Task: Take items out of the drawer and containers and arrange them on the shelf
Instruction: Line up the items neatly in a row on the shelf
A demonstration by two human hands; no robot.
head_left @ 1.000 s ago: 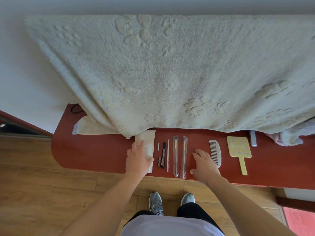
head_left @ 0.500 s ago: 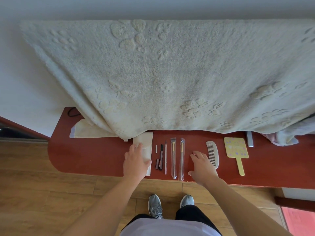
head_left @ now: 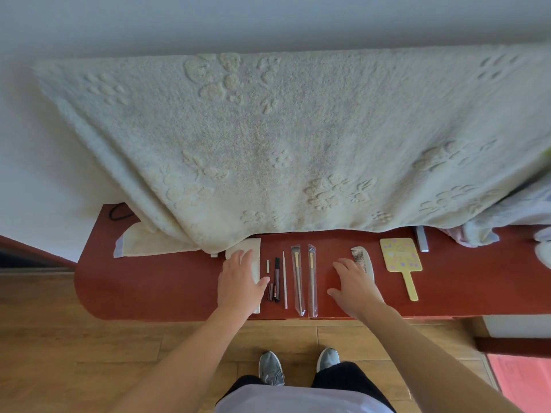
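Shelf (head_left: 167,281), red, holds the items in a row, above the wood floor and grey shoes (head_left: 271,368). Left hand (head_left: 240,286) lies flat with straight fingers on a white packet (head_left: 255,248), thumb out toward a dark pen (head_left: 277,278). Right hand (head_left: 354,286) is spread, holds nothing, over bare shelf between the brushes and comb (head_left: 363,260); contact with the shelf unclear. Row from the left: packet, short white stick (head_left: 268,266), pen, thin white stick (head_left: 284,281), two wrapped brushes (head_left: 298,281), comb, yellow mirror (head_left: 401,254). Folded cloth (head_left: 143,242) lies far left. Behind, a cream towel (head_left: 283,144) hangs over the shelf's back edge.
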